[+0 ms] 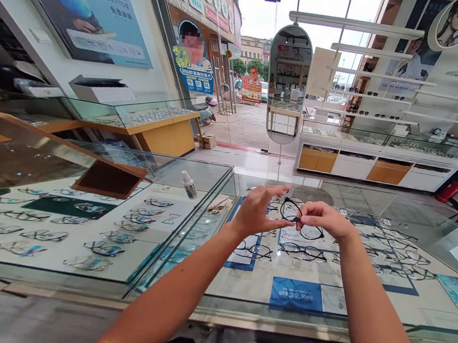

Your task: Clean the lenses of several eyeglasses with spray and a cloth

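Above the glass counter I hold a pair of dark, round-rimmed eyeglasses (311,233) in the air, tilted down to the right. My left hand (258,207) spans one rim, its fingers at the upper edge and the thumb at the lower edge. The fingers of my right hand (327,218) pinch the frame near the bridge, between the two lenses. Beneath them, inside the case, more eyeglasses (302,252) lie in rows; my forearms cover part of the display.
The glass display counter (237,308) runs across in front of me. On its left part stand a small white spray bottle (189,184) and a wooden-framed mirror (48,144); a beige cloth (220,205) lies nearby. An oval standing mirror (287,84) is beyond the counter.
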The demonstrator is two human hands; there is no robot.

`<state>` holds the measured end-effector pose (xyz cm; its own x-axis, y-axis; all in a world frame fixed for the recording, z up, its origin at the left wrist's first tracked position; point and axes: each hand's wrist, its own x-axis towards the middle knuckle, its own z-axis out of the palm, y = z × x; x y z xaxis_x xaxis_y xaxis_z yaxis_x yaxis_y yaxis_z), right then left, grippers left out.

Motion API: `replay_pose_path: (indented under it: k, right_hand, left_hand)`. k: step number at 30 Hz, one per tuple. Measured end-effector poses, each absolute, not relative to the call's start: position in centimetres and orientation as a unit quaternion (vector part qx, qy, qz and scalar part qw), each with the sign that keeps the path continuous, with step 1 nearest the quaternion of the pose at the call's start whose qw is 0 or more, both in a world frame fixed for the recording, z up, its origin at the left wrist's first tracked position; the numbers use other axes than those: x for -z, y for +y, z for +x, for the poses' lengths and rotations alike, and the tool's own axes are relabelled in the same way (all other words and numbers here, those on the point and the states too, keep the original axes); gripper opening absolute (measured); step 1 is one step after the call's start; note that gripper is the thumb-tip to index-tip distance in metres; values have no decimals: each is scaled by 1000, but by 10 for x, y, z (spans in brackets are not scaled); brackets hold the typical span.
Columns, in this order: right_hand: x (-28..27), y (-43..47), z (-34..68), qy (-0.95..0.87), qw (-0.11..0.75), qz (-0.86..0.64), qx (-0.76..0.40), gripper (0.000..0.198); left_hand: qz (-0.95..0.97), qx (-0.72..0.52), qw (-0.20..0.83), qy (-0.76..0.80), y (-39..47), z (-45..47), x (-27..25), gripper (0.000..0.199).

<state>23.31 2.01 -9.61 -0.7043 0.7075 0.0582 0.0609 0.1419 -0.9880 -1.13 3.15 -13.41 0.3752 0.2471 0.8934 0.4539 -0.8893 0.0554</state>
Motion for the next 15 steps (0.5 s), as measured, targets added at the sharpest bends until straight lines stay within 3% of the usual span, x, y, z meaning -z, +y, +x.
replay_pose_path:
  k: [10, 15]
  right_hand:
    - [97, 21, 237, -727, 242, -253, -590, 42]
    - [90, 15, 236, -744, 268, -261, -553, 47]
  left_hand:
    - [-829, 518, 98, -186, 27, -9, 131, 65]
    - [-813, 537, 95, -205, 26, -8, 132, 59]
